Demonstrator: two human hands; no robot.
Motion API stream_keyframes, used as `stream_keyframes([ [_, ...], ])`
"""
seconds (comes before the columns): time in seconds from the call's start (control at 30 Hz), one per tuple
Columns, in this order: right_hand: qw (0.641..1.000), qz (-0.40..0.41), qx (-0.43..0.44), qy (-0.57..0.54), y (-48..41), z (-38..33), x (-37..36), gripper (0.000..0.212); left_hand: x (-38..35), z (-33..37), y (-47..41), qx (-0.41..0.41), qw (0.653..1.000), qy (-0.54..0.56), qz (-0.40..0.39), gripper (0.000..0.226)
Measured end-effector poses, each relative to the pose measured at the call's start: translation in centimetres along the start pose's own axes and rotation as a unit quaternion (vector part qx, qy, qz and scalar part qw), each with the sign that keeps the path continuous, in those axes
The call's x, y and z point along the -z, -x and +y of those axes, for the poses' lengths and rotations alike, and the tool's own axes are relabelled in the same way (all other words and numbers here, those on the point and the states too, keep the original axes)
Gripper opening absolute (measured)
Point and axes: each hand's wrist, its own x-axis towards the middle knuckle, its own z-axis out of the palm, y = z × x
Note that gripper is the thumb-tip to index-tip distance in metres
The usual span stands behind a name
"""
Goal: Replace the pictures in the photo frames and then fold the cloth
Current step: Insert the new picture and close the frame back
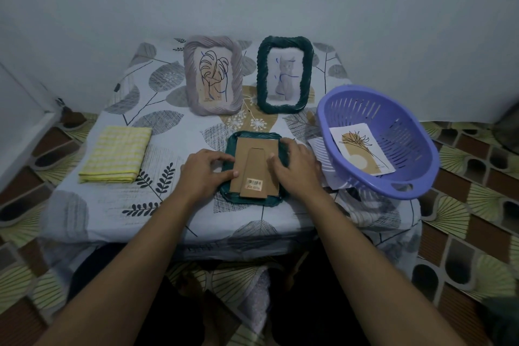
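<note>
- the face-down frame (231, 143) lay flat on the table (92, 205) with its cardboard back (254, 146) up, probably so the back could be worked loose or pressed home.
- the left hand (206, 170) gripped its left edge, fingers bent against the board. the right hand (295, 168) curled over its right edge, thumb on the board, likely steadying it.
- the frame sat directly between both hands; the yellow cloth (116, 154) lay folded well left of the left hand.
- a spare picture (362, 152) lay in the purple basket (398, 132) near the right hand.

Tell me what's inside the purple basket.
One print of a line-drawn plant lies in the basket. Whatever may lie under the print is covered.
</note>
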Motion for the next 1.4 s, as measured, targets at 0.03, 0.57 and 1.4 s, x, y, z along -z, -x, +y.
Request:
stream_keyframes([
  [0.03, 1.0, -0.008, 0.007, 0.021, 0.1, -0.2, -0.2, 0.053, 0.0, -0.1, -0.1, -0.009, 1.0, -0.008, -0.006, 0.028],
  [0.57, 0.978, -0.106, 0.047, 0.174, -0.4, -0.6, -1.8, 0.062, 0.3, -0.9, -1.5, -0.041, 0.995, -0.076, -0.042, 0.033],
  [1.4, 0.98, -0.077, 0.05, 0.177, -0.6, -0.5, -2.2, 0.06, -2.5, 1.2, -7.6, 0.02, 0.987, -0.158, 0.017, 0.029],
])
